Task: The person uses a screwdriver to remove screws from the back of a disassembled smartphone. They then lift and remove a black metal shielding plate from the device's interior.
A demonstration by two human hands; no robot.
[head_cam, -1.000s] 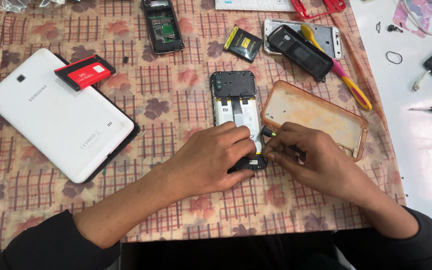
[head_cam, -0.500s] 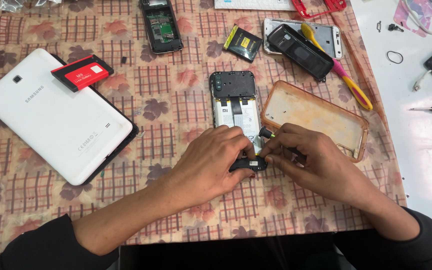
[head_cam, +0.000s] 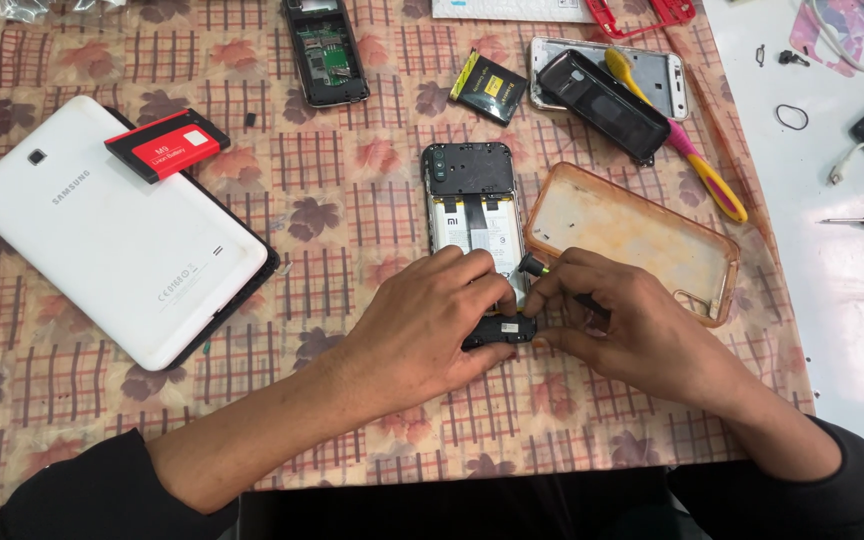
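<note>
An opened smartphone (head_cam: pixel 474 205) with its back removed lies face down at the middle of the checked tablecloth (head_cam: pixel 342 210). My left hand (head_cam: pixel 432 325) grips the phone's lower end, fingers over a black cover piece (head_cam: pixel 500 330). My right hand (head_cam: pixel 622 325) holds a small black-handled screwdriver (head_cam: pixel 535 266), tip hidden between the fingers at the phone's bottom edge. Both hands touch each other over that end.
A clear orange-tinted phone case (head_cam: pixel 632 235) lies just right of the phone. A white tablet (head_cam: pixel 112 235) with a red battery (head_cam: pixel 167 145) on it sits left. Farther back are another opened phone (head_cam: pixel 325 50), a small battery (head_cam: pixel 489 87), a black cover (head_cam: pixel 602 100) and a yellow-pink tool (head_cam: pixel 692 160).
My hands stay at the phone's lower end with only slight finger shifts; the view has drifted a little.
</note>
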